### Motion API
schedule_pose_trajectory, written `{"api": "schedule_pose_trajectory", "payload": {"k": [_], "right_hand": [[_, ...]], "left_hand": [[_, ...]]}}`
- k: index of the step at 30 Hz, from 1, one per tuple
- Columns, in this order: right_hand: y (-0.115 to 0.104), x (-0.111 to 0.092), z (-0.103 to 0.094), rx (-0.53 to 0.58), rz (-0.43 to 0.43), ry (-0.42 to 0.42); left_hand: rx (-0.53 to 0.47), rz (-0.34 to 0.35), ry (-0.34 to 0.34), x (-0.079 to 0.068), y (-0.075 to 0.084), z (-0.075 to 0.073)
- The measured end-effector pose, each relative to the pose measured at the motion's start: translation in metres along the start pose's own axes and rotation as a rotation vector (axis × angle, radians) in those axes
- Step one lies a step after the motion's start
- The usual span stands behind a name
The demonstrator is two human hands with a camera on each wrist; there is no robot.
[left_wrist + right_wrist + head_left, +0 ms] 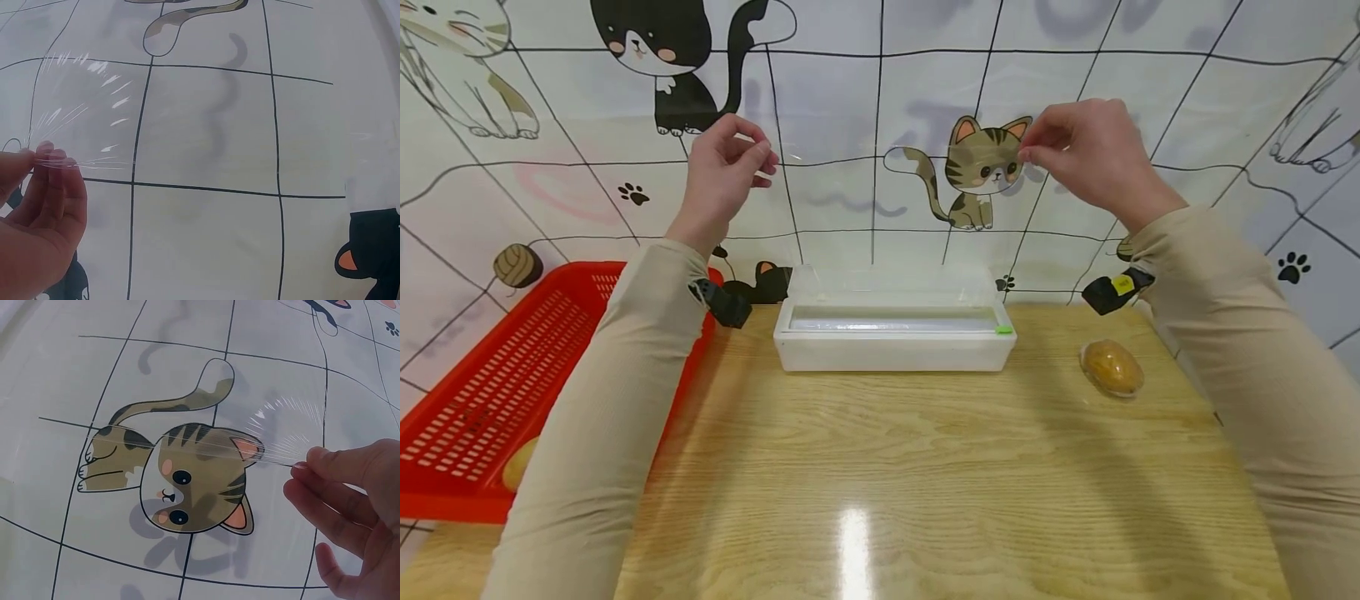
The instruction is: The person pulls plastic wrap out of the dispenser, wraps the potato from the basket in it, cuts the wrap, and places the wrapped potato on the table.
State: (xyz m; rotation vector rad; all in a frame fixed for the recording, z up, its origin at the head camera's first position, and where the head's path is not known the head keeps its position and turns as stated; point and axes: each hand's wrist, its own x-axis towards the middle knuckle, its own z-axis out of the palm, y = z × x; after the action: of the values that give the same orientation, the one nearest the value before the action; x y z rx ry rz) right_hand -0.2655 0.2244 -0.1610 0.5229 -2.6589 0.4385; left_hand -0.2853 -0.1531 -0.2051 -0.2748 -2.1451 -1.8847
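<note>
Fingers [331, 509] on film [282, 439], faint in head-view

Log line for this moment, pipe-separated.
left hand: pinches clear plastic film | right hand: pinches film | white rectangular box: on wood-grain table | yellow rounded item: right of box

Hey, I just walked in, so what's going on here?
A person's left hand and right hand are pinching a sheet of clear film, spread between them. An open white box stands on the table; whether the film is joined to it, I can't tell. A yellow item in clear wrap lies to the right, and a red basket sits to the left.
</note>
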Motion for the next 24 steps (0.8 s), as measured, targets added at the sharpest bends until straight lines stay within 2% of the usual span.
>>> {"api": "schedule_pose_trajectory", "payload": {"k": [16,20,24], "right_hand": [[-0.002,0.006,-0.008,-0.002,0.012,0.037],[-0.001,0.009,-0.011,0.004,0.019,0.019],[-0.002,0.011,-0.013,-0.007,0.013,0.015]], "left_hand": [[-0.009,-0.017,0.026,0.004,0.015,0.000],[0.007,-0.030,0.031,0.005,0.017,0.000],[0.022,-0.014,0.038,0.006,0.018,0.000]]}}
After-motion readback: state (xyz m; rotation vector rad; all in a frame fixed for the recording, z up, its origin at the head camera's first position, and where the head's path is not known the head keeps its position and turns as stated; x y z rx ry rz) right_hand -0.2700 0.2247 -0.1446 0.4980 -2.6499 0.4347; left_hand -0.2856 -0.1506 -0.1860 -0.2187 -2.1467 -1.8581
